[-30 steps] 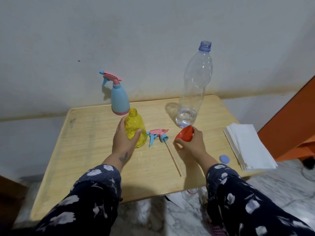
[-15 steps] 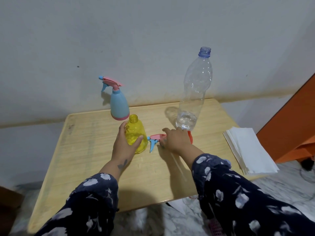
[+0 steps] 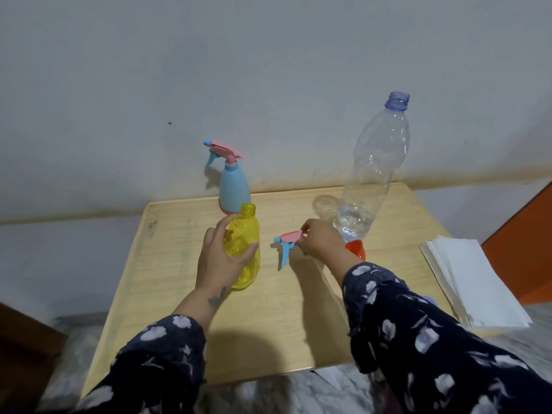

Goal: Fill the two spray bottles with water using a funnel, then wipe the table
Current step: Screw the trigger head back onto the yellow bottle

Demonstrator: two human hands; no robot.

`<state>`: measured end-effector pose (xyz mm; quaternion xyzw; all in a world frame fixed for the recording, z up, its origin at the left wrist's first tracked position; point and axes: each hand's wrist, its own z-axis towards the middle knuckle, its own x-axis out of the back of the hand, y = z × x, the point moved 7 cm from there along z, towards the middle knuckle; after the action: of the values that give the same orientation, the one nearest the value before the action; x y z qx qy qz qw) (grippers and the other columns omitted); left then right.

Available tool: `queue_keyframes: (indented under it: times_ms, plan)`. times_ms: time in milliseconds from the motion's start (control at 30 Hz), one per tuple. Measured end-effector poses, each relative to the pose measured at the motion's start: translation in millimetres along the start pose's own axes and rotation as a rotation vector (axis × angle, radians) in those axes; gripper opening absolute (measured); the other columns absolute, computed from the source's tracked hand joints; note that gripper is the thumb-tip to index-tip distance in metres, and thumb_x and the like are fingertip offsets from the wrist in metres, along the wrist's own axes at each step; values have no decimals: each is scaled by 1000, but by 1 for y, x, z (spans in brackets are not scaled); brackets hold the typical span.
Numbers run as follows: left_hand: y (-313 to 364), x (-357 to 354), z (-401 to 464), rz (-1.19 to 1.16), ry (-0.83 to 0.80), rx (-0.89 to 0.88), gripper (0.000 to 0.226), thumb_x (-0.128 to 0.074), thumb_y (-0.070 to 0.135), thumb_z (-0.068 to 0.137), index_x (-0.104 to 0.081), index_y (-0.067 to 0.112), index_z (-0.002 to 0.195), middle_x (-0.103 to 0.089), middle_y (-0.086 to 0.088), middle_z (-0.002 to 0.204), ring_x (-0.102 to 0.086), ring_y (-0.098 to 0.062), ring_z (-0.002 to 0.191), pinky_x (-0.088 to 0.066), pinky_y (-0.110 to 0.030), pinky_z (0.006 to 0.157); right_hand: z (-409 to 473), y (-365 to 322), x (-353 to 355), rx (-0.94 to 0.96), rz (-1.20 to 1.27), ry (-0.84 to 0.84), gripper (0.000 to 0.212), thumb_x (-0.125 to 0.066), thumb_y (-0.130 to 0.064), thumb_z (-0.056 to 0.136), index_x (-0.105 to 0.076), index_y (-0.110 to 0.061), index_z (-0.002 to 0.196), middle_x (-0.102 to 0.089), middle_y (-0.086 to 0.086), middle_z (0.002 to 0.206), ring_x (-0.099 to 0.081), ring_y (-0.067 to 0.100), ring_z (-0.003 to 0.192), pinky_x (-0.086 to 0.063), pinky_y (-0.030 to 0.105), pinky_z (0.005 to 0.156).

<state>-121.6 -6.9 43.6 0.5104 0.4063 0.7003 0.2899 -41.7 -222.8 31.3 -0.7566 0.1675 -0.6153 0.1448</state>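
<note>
The left hand wraps the open yellow bottle at mid surface; the right hand pinches its sprayer. The blue bottle stands capped. Likely capping remains, then wiping; funnel set down

Capped spray bottle behind the open one — funnel right.
</note>
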Motion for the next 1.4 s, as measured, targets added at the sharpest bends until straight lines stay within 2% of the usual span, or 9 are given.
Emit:
queue_keyframes:
  times_ms: [133, 267, 433, 633, 767, 1033, 1167, 1300, 1400]
  plan:
    - [-5, -2, -2, 26, -42, 53, 58, -75, 39, 79, -44, 46, 128, -43, 9, 116, -46, -12, 106, -39, -28, 79, -1, -16, 36, 36, 266, 117, 23, -61, -20, 83, -58, -19, 106, -70, 3, 88, -67, 19, 81, -48, 27, 66]
    - [0, -1, -6, 41, -67, 50, 59, -76, 40, 78, -44, 48, 127, -46, 7, 112, -49, -13, 106, -40, -27, 81, -19, -46, 90, 118, 548, 312, 25, -67, -15, 79, -59, -17, 103, -63, -2, 75, -59, 14, 63, -40, 19, 50]
    - [7, -9, -12, 87, -148, 66, 66, -75, 44, 78, -42, 42, 136, -46, 5, 117, -49, -13, 111, -39, -27, 82, -37, -73, 141, 188, 748, 463, 27, -69, -21, 78, -57, -21, 101, -67, -3, 70, -63, 15, 73, -47, 30, 66]
    - [13, -13, -23, 117, -218, 47, 68, -76, 43, 77, -43, 42, 136, -46, 5, 116, -50, -13, 113, -41, -26, 82, -58, -90, 171, 266, 843, 581, 24, -68, -23, 81, -53, -24, 100, -63, -10, 64, -66, 16, 74, -50, 31, 65]
    - [19, -13, -27, 108, -230, 25, 67, -77, 42, 77, -43, 44, 135, -47, 6, 115, -49, -10, 111, -40, -25, 82, -63, -94, 180, 277, 901, 645, 25, -69, -28, 81, -52, -25, 100, -71, 2, 76, -70, 19, 77, -53, 34, 67]
    - [31, -14, -33, 56, -211, -4, 65, -79, 40, 76, -46, 44, 132, -47, 9, 113, -49, -8, 110, -39, -23, 84, -69, -99, 186, 310, 937, 691, 26, -66, -26, 85, -52, -21, 106, -68, 1, 78, -69, 18, 77, -48, 23, 63]
    - [52, -11, -27, -52, -162, -27, 57, -78, 39, 77, -47, 47, 124, -48, 11, 119, -50, -9, 108, -41, -25, 85, -70, -95, 160, 286, 973, 652, 24, -67, -25, 83, -51, -25, 101, -66, -3, 73, -69, 19, 79, -49, 27, 68]
    - [77, -10, -16, -65, -103, -45, 65, -77, 41, 78, -46, 38, 136, -49, 8, 120, -48, -9, 108, -40, -26, 83, -74, -93, 131, 249, 994, 591, 23, -70, -24, 82, -53, -26, 99, -62, -8, 69, -63, 11, 71, -47, 24, 66]
    - [91, -8, -9, -69, -68, -58, 68, -77, 43, 78, -46, 36, 137, -52, 4, 121, -49, -8, 105, -41, -25, 81, -75, -91, 118, 231, 1022, 560, 24, -70, -24, 82, -54, -26, 100, -64, -2, 74, -59, 4, 64, -45, 20, 61]
